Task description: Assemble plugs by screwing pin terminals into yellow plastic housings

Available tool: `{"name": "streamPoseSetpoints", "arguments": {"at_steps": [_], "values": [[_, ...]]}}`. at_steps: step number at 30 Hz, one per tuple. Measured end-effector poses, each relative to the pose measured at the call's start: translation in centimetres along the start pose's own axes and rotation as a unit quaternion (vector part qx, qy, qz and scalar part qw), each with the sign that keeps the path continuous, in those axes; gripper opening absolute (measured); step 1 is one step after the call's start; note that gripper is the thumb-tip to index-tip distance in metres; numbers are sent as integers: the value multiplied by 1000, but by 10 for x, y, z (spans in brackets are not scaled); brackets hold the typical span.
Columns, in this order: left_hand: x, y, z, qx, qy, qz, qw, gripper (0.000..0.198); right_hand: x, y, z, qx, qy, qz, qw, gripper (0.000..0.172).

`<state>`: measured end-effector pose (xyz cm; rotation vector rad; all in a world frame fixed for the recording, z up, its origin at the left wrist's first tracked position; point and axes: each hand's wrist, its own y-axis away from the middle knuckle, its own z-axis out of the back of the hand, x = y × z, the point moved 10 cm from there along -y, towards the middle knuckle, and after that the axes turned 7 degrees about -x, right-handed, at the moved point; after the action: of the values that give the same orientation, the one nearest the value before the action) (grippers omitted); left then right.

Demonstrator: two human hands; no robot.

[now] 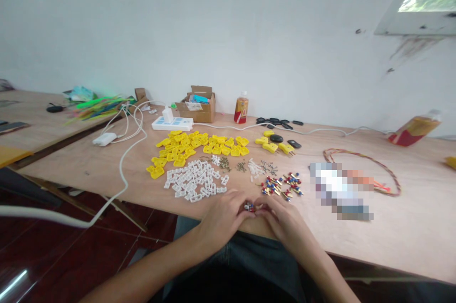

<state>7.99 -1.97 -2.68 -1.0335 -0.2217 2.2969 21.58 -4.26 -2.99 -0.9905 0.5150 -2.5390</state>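
At the table's front edge my left hand (224,217) pinches a small white plastic insert (247,207). My right hand (281,220) meets it from the other side, its closed fingers on small red-and-blue-ended metal pins (252,208) at the insert. Fingers partly cover these parts. Left of my hands lies a heap of white plastic inserts (194,179), with yellow plug shells (181,144) spread behind it. Loose brass pins with red and blue ends (272,185) lie just beyond my right hand. Small screws (225,164) and clear plastic pieces (254,168) form little piles behind.
Yellow plugs (270,147) and black oval pieces (276,138) lie farther back. A power strip (173,124), a cardboard box (204,112) and a bottle (241,109) stand near the wall. A white cable (123,165) crosses the left side; a braided cord (386,167) curves at right.
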Motion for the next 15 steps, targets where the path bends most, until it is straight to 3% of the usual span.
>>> {"name": "streamPoseSetpoints", "arguments": {"at_steps": [6,15], "values": [[0,-1,0,1,4,16,1000,20,10,-2,-3,6,21,65,998,30],[-2,-1,-2,-5,13,-6,1000,23,9,-4,2,-20,-18,49,998,32]]}}
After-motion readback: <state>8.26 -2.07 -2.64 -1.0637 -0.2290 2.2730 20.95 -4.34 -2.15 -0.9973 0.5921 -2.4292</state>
